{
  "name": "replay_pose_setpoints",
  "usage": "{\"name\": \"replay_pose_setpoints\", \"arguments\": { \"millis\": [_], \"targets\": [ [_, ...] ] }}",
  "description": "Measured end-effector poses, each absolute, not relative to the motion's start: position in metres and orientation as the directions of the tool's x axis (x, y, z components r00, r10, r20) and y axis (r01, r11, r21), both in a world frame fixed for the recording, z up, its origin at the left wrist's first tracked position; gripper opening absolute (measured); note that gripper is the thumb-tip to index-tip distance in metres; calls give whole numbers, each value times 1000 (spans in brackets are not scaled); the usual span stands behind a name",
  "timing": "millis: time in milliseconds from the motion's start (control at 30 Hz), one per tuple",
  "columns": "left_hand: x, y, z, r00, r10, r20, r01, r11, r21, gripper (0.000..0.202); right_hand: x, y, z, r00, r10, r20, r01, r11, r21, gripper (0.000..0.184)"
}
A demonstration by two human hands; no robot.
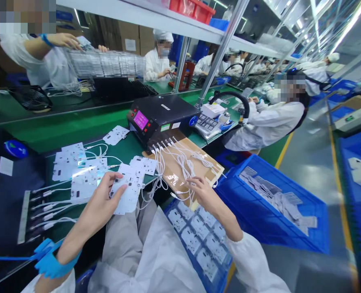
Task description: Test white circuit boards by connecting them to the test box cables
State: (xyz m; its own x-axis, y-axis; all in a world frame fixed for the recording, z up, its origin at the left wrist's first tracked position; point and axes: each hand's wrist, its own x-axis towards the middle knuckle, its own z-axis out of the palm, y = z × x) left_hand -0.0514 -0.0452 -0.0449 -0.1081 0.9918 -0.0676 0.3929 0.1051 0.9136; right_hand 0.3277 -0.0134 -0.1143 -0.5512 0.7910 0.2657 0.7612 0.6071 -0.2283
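Note:
My left hand (105,193), with a blue strap at the wrist, is closed on a white circuit board (127,191), thumb on top. More white circuit boards (84,179) lie overlapping on the green bench to its left, some with white cables at their edges. My right hand (201,190) hovers over the brown board, its fingers bent among white USB cables (186,167); whether it grips one is unclear. Those cables run from a black tester (163,116) with a pink screen.
A blue bin (272,203) of grey-white pieces stands at right. Below my right arm is a blue tray (195,244) of white boards. At left sits another black box (3,195) with cables. Co-workers in white sit across the bench and at right; a metal post (223,44) rises behind the tester.

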Motion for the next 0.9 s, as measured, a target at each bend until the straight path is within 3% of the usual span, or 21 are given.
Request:
{"name": "replay_pose_setpoints", "arguments": {
  "millis": [100, 233, 367, 433, 533, 600, 700, 767, 900],
  "targets": [
    [-35, -37, -52, -64, 995, -81, 417, 100, 903, 46, 334, -11, -118, -571, 790, 224, 770, 610, -189, 46],
    [-16, -29, -57, -43, 994, -104, 427, 112, 897, 46, 324, -7, -119, -538, 832, 132, 802, 554, -221, 27],
    [-3, -24, -59, -41, 992, -119, 353, 125, 927, 49, 318, -1, -122, -541, 840, 46, 805, 533, -261, 26],
    [3, -23, -58, -48, 990, -136, 287, 144, 947, 55, 315, 2, -123, -485, 868, 110, 780, 486, -395, 17],
    [12, -20, -54, -63, 983, -172, 146, 180, 973, 68, 304, 6, -121, -235, 956, 178, 602, 287, -745, 14],
    [17, -17, -49, -68, 979, -193, 40, 196, 980, 77, 292, 8, -117, -95, 993, 68, 364, 98, -926, 23],
    [22, -14, -45, -78, 971, -225, -69, 220, 973, 90, 271, 8, -108, -101, 990, -101, 90, -92, -992, 38],
    [21, -12, -45, -91, 965, -245, -103, 236, 966, 97, 260, 7, -104, -104, 994, -20, 4, -19, -1000, 38],
    [15, -14, -48, -102, 950, -296, -108, 285, 952, 99, 252, 2, -102, -65, 929, 363, 37, 366, -930, 15]
  ]
}}
